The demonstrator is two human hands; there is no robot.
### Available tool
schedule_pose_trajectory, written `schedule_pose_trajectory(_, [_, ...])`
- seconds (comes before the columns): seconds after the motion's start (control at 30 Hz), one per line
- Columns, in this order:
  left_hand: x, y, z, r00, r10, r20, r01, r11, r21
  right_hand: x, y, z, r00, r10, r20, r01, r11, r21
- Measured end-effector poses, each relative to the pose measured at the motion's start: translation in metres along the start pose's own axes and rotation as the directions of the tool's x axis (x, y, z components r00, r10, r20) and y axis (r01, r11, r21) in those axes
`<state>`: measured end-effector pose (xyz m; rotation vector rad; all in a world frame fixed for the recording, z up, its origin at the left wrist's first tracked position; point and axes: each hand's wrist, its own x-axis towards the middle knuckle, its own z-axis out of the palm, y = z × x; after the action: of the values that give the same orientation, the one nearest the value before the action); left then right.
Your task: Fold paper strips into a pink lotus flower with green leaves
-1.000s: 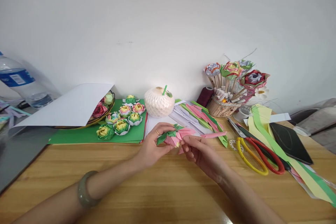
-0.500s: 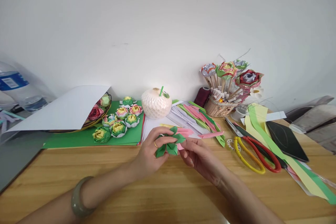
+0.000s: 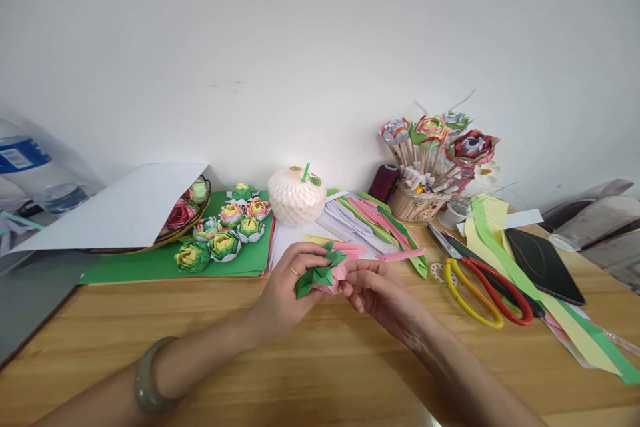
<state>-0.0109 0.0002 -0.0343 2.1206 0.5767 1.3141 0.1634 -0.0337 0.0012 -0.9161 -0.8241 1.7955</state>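
Nearest: bare tabletop (image 3: 280, 367) is running along the front, a bangle (image 3: 144, 373) is sitting on the left forearm. Left hand (image 3: 285, 287) is curling mostly closed round one side of a green-and-pink paper flower (image 3: 324, 276), fingers over the top, thumb low. Right hand (image 3: 377, 287) is closing thumb and fingertips on the flower's pink edge, other fingers loosely bent; exact contact is hiding behind the fingers. Flower is hanging between the hands, above the table's far half, green petals pointing toward the left hand.

Beyond: scissors (image 3: 480, 293) are lying right of the right hand, a loose pink strip (image 3: 403, 255) and folded strips (image 3: 367, 217) are lying behind it. Smaller paper flowers (image 3: 225, 245) are sitting on green sheets (image 3: 135, 268) to the left. White ornament (image 3: 297, 199) and flower basket (image 3: 415, 205) are standing by the wall (image 3: 300, 47).

Risks, my read: too hard a pinch could be creasing or tearing pink petals; a slack left grip could be letting the layers spread; a right-hand swing outward could be catching the loose strip.

Versus a second ago: green petals are now facing the camera where pink was showing; both hands are keeping hold, view is sitting slightly shifted.
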Motion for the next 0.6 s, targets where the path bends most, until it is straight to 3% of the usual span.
schedule_pose_trajectory(0.17, [0.0002,-0.001,-0.0001,0.996,0.08,-0.029,-0.077,0.992,0.096,0.0008,0.0001,-0.0007,1.0,0.011,-0.024,-0.012,0.999,-0.04])
schedule_pose_trajectory(0.33, [0.0023,-0.001,-0.0005,0.974,0.224,-0.032,-0.21,0.946,0.246,0.0023,-0.0011,0.002,0.993,0.014,-0.119,-0.027,0.993,-0.111])
schedule_pose_trajectory(0.6, [0.0044,0.0021,-0.0016,0.879,0.476,0.035,-0.398,0.692,0.602,0.0033,0.0033,0.0021,0.983,-0.027,-0.18,0.002,0.991,-0.134])
